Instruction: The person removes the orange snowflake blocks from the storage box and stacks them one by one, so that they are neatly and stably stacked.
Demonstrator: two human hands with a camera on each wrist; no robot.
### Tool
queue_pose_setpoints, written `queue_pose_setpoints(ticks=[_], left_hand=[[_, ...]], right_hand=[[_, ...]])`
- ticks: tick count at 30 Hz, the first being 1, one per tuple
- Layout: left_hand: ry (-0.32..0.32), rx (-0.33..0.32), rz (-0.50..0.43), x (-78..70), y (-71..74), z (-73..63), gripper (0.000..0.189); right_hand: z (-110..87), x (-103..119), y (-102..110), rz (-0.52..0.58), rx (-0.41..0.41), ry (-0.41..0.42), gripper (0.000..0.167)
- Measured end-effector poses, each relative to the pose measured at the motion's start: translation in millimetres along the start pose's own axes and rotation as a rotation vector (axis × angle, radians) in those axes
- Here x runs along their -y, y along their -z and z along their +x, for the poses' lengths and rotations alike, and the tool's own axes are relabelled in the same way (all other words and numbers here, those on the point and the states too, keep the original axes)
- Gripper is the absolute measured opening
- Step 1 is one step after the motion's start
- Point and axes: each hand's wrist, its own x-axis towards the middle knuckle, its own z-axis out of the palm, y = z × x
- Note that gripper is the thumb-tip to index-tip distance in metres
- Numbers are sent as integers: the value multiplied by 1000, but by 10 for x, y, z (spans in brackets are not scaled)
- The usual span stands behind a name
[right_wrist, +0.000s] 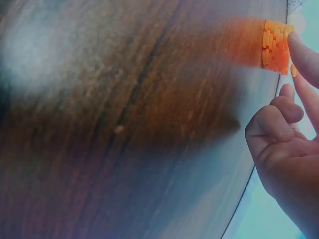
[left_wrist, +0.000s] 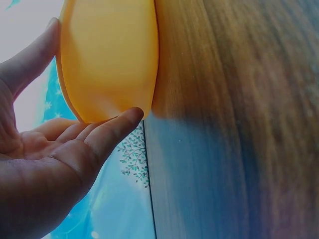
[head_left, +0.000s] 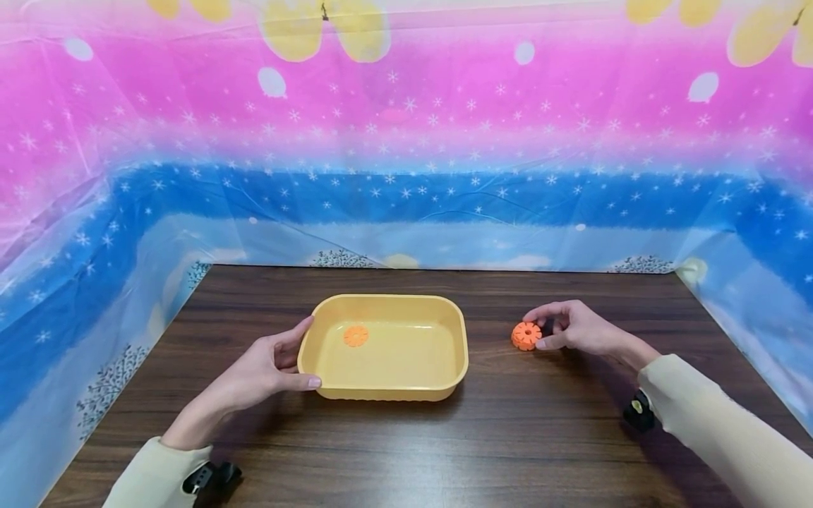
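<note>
A yellow rectangular plastic tray (head_left: 438, 382) sits on the table. My left hand (head_left: 269, 363) grips its left end, thumb at the near corner and fingers along the far side; the left wrist view shows the tray (left_wrist: 109, 55) between thumb and fingers. One flat orange notched disc (head_left: 356, 336) lies inside the tray, towards its left. To the right of the tray stands a small stack of orange notched discs (head_left: 526, 337). My right hand (head_left: 581, 329) pinches the top of this stack between thumb and index finger. In the right wrist view the stack's layered edge (right_wrist: 271, 46) shows, while the other fingers curl loosely.
The dark wood-grain table (head_left: 406, 451) reaches back to a patterned cloth (head_left: 406, 197) in pink and blue, which hangs behind it and along both sides. Black straps (head_left: 639, 411) are worn at both wrists, next to the pale sleeves (head_left: 711, 409).
</note>
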Motion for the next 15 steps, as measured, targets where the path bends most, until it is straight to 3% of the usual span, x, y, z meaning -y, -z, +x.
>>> queue_pose_setpoints(ticks=[15], left_hand=[[16, -1, -24, -18, -5, -10, 105]], right_hand=[[-23, 43, -10, -10, 5, -6, 48]])
